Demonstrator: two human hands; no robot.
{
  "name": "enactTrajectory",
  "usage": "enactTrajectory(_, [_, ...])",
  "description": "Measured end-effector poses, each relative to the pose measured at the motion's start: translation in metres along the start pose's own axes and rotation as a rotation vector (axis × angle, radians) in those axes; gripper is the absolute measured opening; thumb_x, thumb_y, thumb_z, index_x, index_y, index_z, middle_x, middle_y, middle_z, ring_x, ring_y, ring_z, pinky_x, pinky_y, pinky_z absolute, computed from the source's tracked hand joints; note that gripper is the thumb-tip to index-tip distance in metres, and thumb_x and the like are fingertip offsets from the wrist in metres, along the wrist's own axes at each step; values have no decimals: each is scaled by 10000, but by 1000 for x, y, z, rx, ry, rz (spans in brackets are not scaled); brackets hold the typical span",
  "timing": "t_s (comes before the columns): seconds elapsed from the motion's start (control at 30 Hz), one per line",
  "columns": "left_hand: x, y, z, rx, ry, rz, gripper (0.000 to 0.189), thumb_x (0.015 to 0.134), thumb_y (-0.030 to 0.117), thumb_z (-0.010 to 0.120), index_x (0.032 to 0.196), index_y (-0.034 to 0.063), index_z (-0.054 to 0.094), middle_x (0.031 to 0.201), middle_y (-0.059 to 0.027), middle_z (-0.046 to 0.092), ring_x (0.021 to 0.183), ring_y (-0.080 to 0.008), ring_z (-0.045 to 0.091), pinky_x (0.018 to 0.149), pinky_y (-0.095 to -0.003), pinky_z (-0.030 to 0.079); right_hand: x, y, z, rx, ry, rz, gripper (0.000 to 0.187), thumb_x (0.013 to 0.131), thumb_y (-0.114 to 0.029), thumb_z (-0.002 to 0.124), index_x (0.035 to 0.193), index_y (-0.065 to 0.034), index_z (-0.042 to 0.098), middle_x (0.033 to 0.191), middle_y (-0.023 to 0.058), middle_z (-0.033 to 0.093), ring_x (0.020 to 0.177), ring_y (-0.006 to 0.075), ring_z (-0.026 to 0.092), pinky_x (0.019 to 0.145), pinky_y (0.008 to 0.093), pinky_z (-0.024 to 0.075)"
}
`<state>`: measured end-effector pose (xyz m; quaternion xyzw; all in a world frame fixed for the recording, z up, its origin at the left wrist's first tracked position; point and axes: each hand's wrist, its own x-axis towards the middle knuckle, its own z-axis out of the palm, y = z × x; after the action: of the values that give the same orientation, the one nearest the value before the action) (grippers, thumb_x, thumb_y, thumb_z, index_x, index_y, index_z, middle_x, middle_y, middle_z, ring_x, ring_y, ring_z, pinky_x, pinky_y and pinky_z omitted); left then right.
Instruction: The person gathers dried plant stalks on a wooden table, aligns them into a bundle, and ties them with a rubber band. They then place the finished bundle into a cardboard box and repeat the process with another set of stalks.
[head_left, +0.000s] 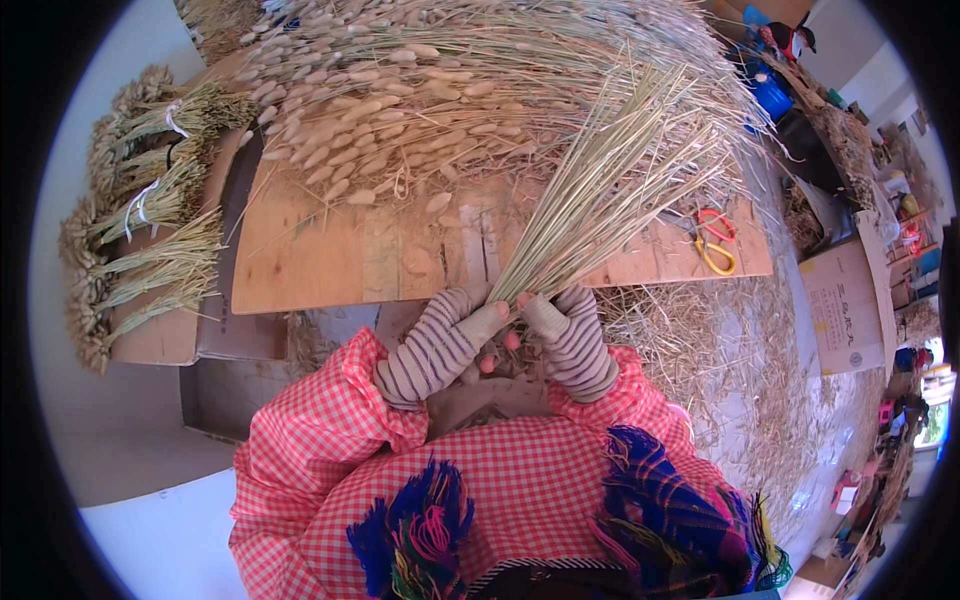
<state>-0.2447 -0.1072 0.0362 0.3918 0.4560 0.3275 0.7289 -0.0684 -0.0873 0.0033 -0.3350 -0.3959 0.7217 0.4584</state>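
Both my hands wear striped knit gloves with bare fingertips and meet at the near edge of the wooden board. My left hand (457, 330) and my right hand (566, 337) grip a bundle of dried grass stems (592, 202) from either side, thumbs on top. The stems fan out up and to the right over the board (330, 247). The bundle's lower end is mostly hidden behind my hands. Scissors (715, 241) with one red and one yellow handle lie right of the stems. A large heap of dried bunny-tail grass (390, 112) covers the board's far part.
At left, tied bunches of dried grass (150, 202) rest on a cardboard box (157, 346). Loose straw (660, 330) litters the floor below the board on the right. Another cardboard box (844, 311) stands farther right, with a blue container (771, 96) beyond.
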Motion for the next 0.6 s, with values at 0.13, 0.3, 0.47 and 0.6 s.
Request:
enactTrajectory(0.13, [0,-4,2,-13,17,51,361,988,317,520,1207,30,542,867,-38,645,540,-29,509,436,-160,386,-3,-1,8,128,48,-22,252,920,-116,549,1115,37,595,958,118,659,657,138,568,601,291,532])
enactTrajectory(0.3, [2,-5,1,2,43,58,341,987,296,521,1194,26,540,847,-42,645,515,-22,478,441,-160,357,1,1,3,194,-22,-33,252,925,-115,572,1125,37,596,972,126,667,662,143,580,608,296,535])
enactTrajectory(0.47, [4,-6,2,57,98,67,310,986,267,518,1177,23,539,811,-42,639,489,-19,456,426,-169,351,1,3,-1,88,-29,-152,203,928,-113,592,1088,10,619,975,122,680,661,152,601,614,298,524])
enactTrajectory(0.6, [7,-13,3,129,142,127,268,988,244,512,1140,24,533,776,-26,630,485,-20,449,416,-175,347,1,8,0,107,37,-143,143,916,-94,608,1028,-8,632,949,108,686,676,156,616,621,306,520])
